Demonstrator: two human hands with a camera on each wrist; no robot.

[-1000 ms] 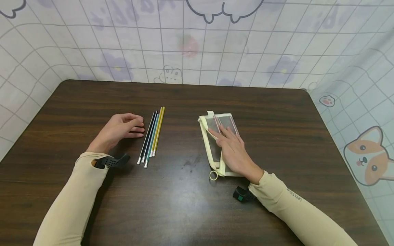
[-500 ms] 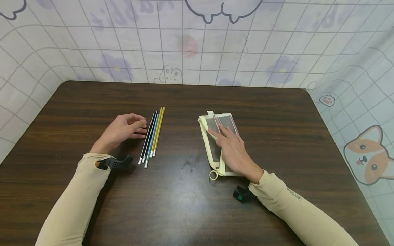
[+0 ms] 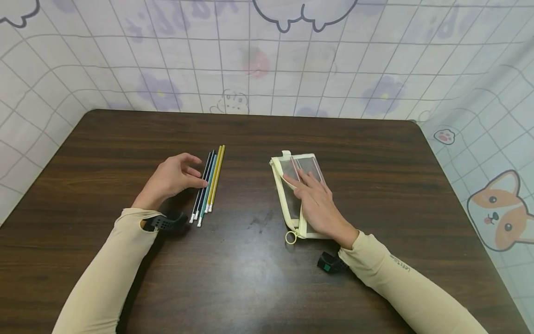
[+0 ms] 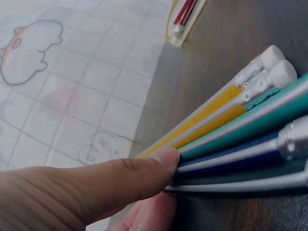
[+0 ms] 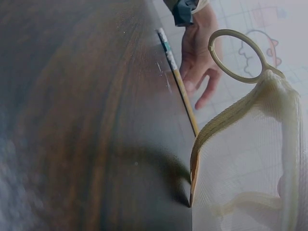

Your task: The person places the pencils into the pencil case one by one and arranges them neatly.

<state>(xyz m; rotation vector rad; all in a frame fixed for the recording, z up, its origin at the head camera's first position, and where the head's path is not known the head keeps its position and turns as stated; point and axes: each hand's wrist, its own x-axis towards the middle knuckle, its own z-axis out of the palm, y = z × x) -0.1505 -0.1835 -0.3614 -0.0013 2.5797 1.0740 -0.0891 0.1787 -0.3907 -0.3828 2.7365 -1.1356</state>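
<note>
Several pencils lie side by side on the table: dark blue ones [image 3: 199,196], a teal one [image 4: 236,129] and yellow ones [image 3: 215,182], with white erasers toward the person. My left hand [image 3: 174,177] is at their left side, its thumb [image 4: 144,169] reaching over the dark pencils with the tip right at the teal one. The index finger stays apart from the thumb in the head view. My right hand [image 3: 319,206] rests flat, fingers spread, on a see-through pencil case [image 3: 277,188] with pale yellow edging. Slim pink-red sticks show inside the case.
The case's zipper has a ring pull [image 5: 236,77] at the near corner. Behind the dark wooden table [image 3: 250,264] hangs a white grid-patterned cloth [image 3: 283,88], which also runs along the right side. A black wrist camera [image 3: 331,262] sits under my right wrist.
My left hand has moved right to the pencils, and its thumb has spread away from the index finger and over the dark ones. The right hand stays on the pencil case.
</note>
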